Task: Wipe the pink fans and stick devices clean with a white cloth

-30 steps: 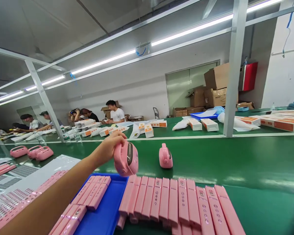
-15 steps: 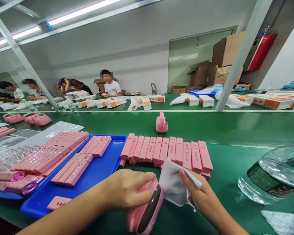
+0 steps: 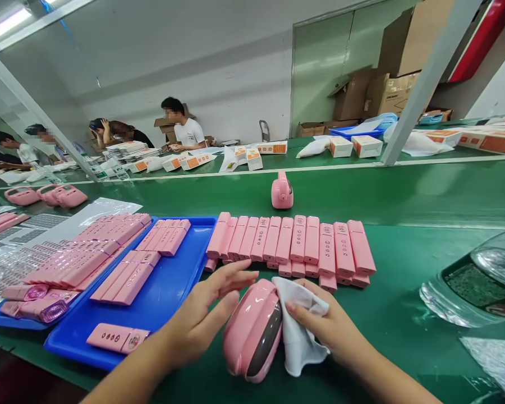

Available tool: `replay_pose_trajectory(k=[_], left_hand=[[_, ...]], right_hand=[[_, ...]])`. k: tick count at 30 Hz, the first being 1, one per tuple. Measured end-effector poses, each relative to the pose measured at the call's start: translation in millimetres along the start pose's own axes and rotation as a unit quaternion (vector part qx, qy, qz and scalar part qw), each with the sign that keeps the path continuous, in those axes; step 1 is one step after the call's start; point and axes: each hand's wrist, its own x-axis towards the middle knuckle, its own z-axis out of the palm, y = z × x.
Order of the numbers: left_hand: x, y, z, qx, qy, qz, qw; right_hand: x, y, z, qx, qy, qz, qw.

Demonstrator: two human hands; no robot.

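Observation:
A glossy pink rounded device (image 3: 249, 328) with a dark panel along one side stands on the green table in front of me. My left hand (image 3: 212, 308) is just left of it, fingers apart and holding nothing. In my right hand (image 3: 324, 317) is a white cloth (image 3: 298, 328), pinched between thumb and fingers; its edge lies against the device's right side. Behind them a row of pink bar-shaped pieces (image 3: 284, 238), some marked with dark symbols, lies stacked on the table. The fingers behind the cloth are partly hidden.
A blue tray (image 3: 180, 286) at left holds several pink bars, beside another loaded tray. A similar pink device (image 3: 282, 192) stands beyond the row. At right are a large clear water bottle (image 3: 480, 280) and a whitish sheet (image 3: 494, 359). People sit at the far table.
My left hand has let go of the pink device and moved left, its fingers opening. The device now stands more upright, with the cloth in my right hand against its side.

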Motion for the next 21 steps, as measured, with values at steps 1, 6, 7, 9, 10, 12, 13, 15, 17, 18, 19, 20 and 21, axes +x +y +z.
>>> replay_pose_trajectory(k=[1,6,7,9,10,12,13,15,17,18,19,20,21], left_hand=[[-8,-4,4.9,-0.037,0.009,-0.01,0.999],[-27,-26,38.2,-0.009,0.028,0.052,0.998],[-26,-28,43.2,-0.004,0.052,0.074,0.996],[-19,-28,48.6,-0.007,0.1,0.097,0.99],[-14,-25,48.9,-0.011,0.113,0.094,0.989],[-3,-18,46.4,-0.029,0.124,0.064,0.99],[2,-14,44.6,-0.044,0.121,0.043,0.991],[10,-7,41.8,-0.07,0.112,0.01,0.991],[15,-2,40.9,-0.084,0.108,-0.007,0.991],[17,0,41.1,-0.084,0.11,-0.011,0.99],[18,1,41.7,-0.081,0.114,-0.014,0.99],[19,1,42.5,-0.077,0.119,-0.017,0.99],[20,2,43.6,-0.072,0.124,-0.018,0.99]], right_hand=[[-2,0,2,-0.015,-0.013,-0.004,1.0],[-14,-7,14,-0.144,-0.084,-0.087,0.982],[-14,-7,14,-0.181,-0.069,-0.112,0.975],[-9,-6,10,-0.24,-0.007,-0.152,0.959],[-6,-4,8,-0.256,0.027,-0.165,0.952],[1,2,3,-0.268,0.067,-0.185,0.943],[4,5,3,-0.262,0.067,-0.188,0.944],[6,10,6,-0.255,0.055,-0.187,0.947],[4,12,15,-0.245,0.06,-0.176,0.951],[1,12,21,-0.243,0.071,-0.175,0.952],[-2,11,27,-0.247,0.08,-0.182,0.948],[-5,10,32,-0.259,0.084,-0.2,0.941],[-7,9,37,-0.276,0.081,-0.224,0.931]])
